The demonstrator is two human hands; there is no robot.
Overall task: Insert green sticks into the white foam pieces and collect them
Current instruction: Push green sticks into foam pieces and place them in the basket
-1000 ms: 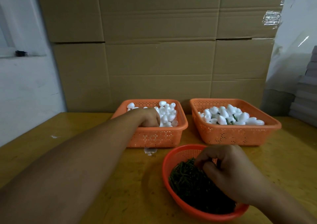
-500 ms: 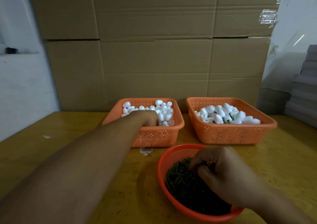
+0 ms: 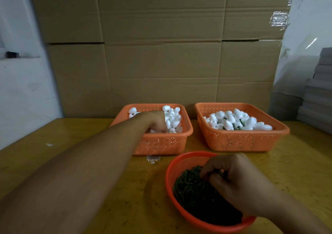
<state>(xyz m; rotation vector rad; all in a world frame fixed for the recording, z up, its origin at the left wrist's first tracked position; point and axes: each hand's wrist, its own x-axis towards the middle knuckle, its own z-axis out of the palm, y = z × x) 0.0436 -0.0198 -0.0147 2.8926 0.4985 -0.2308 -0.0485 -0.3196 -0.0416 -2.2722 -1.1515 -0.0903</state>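
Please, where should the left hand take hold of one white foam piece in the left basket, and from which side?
Probably from above, since the left basket's walls block the sides. The white foam pieces are small and egg-shaped, heaped loosely, so pinch a top one across its widest middle with thumb and fingertip, leaving an end free for the stick. The left hand already reaches down into the pile.

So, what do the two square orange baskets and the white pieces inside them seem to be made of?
The square baskets: probably moulded plastic, with small perforated holes in the walls and a smooth, slightly glossy rim. The white pieces: probably foam, with a matte, bright white surface and rounded egg-like shapes.
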